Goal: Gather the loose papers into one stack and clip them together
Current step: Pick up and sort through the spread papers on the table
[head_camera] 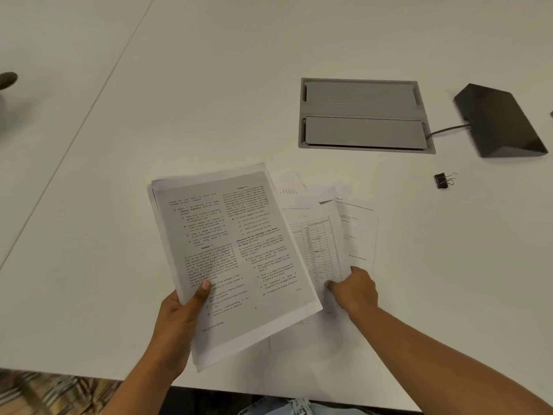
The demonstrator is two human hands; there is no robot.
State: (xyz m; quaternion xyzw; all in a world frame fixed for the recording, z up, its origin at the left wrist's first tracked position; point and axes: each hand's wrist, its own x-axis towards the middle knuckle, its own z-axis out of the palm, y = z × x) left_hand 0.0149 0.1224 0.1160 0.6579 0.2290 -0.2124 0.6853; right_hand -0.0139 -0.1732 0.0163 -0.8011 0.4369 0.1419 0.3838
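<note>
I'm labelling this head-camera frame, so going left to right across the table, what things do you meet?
Held sheets in the left hand → loose papers under the right hand → grey cable hatch → binder clip → dark wedge-shaped device.

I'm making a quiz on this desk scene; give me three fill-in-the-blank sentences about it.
1. The left hand holds a sheaf of printed pages with its ____ on top.
2. The right hand pinches the sheet bearing a ____.
3. The binder clip lies on the white ____, untouched.

Missing words: thumb; table; desk
</note>
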